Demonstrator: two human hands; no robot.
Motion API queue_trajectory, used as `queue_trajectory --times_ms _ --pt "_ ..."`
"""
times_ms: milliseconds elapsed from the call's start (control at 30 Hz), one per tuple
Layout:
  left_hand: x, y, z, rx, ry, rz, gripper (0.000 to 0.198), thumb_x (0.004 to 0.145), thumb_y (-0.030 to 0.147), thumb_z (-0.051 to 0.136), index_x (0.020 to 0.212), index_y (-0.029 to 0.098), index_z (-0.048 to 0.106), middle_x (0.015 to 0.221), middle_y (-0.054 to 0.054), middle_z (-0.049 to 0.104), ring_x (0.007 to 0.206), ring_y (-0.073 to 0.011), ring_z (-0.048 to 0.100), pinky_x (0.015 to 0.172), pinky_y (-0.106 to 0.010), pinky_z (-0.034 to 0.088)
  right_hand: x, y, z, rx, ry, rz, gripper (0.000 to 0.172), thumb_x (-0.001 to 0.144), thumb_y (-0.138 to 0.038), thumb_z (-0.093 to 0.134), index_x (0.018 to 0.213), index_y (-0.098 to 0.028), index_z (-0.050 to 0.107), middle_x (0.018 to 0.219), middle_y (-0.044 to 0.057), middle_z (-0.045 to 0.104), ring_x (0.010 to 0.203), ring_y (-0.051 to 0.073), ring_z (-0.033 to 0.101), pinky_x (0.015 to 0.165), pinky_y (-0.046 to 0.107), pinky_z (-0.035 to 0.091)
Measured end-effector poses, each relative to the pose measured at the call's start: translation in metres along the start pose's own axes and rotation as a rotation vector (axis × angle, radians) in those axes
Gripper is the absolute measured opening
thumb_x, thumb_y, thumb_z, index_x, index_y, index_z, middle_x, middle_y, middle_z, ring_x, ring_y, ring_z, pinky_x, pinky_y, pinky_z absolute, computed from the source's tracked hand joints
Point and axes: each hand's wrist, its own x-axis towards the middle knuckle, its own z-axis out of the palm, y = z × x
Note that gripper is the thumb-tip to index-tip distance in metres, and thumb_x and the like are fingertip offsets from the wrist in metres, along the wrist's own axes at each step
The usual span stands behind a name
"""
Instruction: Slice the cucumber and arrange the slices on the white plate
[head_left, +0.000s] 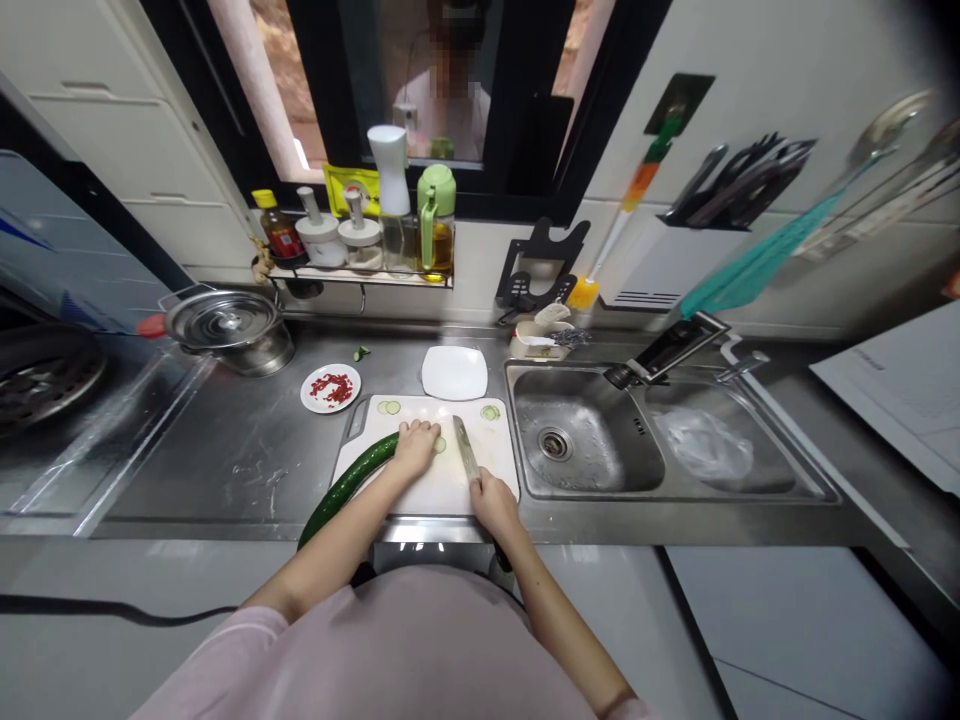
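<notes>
A long dark-green cucumber [352, 480] lies partly on the white cutting board [431, 495], its far end hanging past the board's left front corner. My left hand [416, 447] is closed over the cucumber near its cut end, where a pale cut face shows. In my right hand [493, 500] is a kitchen knife [465, 448], its handle gripped and its blade just right of the cucumber, apart from it. Two cucumber slices [388, 408] rest at the board's upper left. A small pile of cucumber slices [490, 412] sits at its upper right.
Behind the board stands a white square plate [454, 372]; left of it, a plate of chopped red pieces [331, 388]. A lidded steel pot [230, 330] is farther left. The double sink [592, 425] adjoins on the right. A condiment rack [364, 275] hangs below the window.
</notes>
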Motion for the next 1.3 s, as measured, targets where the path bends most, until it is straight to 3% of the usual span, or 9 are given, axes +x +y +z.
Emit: queue_trajectory --times_ms 167,267,400,500,667,867,1300 --pt "0.0 0.006 -0.007 -0.159 -0.011 -0.022 0.021 0.084 0.009 0.046 0.093 0.019 0.062 0.089 -0.009 0.069 0.096 -0.0261 0.058 0.088 -0.043 0.032 -0.002 0.002 0.001 0.005 -0.001 0.004 0.031 0.095 -0.026 0.034 0.113 -0.019 0.058 0.101 0.009 0.07 0.093 0.019 0.064 0.069 0.025 0.034" --pt "0.006 0.0 -0.014 -0.298 0.022 -0.128 0.022 0.083 0.013 0.05 0.096 0.02 0.066 0.088 -0.007 0.071 0.093 -0.0236 0.061 0.091 -0.042 0.033 -0.002 0.004 0.002 0.01 0.002 -0.001 0.03 0.095 -0.027 0.034 0.111 -0.02 0.059 0.1 0.008 0.071 0.092 0.018 0.064 0.069 0.024 0.034" --pt "0.024 -0.03 -0.028 -0.423 0.096 -0.357 0.015 0.08 0.02 0.059 0.089 0.02 0.071 0.087 -0.004 0.074 0.09 -0.02 0.064 0.092 -0.037 0.037 0.0 0.006 0.003 0.005 0.01 -0.003 0.031 0.096 -0.027 0.033 0.11 -0.02 0.059 0.099 0.007 0.071 0.091 0.018 0.064 0.068 0.024 0.034" --pt "0.037 -0.06 -0.036 -0.493 0.142 -0.541 0.014 0.078 0.03 0.065 0.088 0.022 0.071 0.087 -0.001 0.074 0.083 -0.0163 0.065 0.08 -0.028 0.042 0.001 0.008 0.005 0.014 0.02 -0.008 0.031 0.096 -0.027 0.033 0.11 -0.02 0.06 0.097 0.007 0.071 0.09 0.018 0.064 0.068 0.024 0.034" --pt "0.049 -0.094 -0.038 -0.443 0.111 -0.7 0.013 0.075 0.031 0.068 0.084 0.022 0.071 0.089 -0.001 0.074 0.083 -0.0165 0.066 0.075 -0.025 0.043 0.004 0.009 0.005 0.03 0.016 -0.006 0.03 0.095 -0.025 0.035 0.11 -0.02 0.06 0.098 0.008 0.071 0.089 0.018 0.064 0.068 0.024 0.033" --pt "0.059 -0.105 -0.03 -0.359 0.038 -0.721 0.012 0.073 0.031 0.07 0.081 0.023 0.072 0.094 -0.004 0.075 0.093 -0.0209 0.066 0.083 -0.03 0.042 0.009 0.008 -0.001 0.024 0.005 0.005 0.029 0.095 -0.026 0.034 0.109 -0.02 0.06 0.097 0.007 0.072 0.088 0.018 0.064 0.064 0.025 0.03" --pt "0.069 -0.109 -0.015 -0.256 0.04 -0.625 0.012 0.077 0.03 0.066 0.085 0.025 0.072 0.093 -0.005 0.074 0.099 -0.0232 0.064 0.088 -0.033 0.04 0.01 0.008 -0.001 0.06 -0.015 0.015 0.031 0.094 -0.026 0.036 0.112 -0.019 0.06 0.098 0.008 0.071 0.087 0.018 0.063 0.066 0.024 0.03"
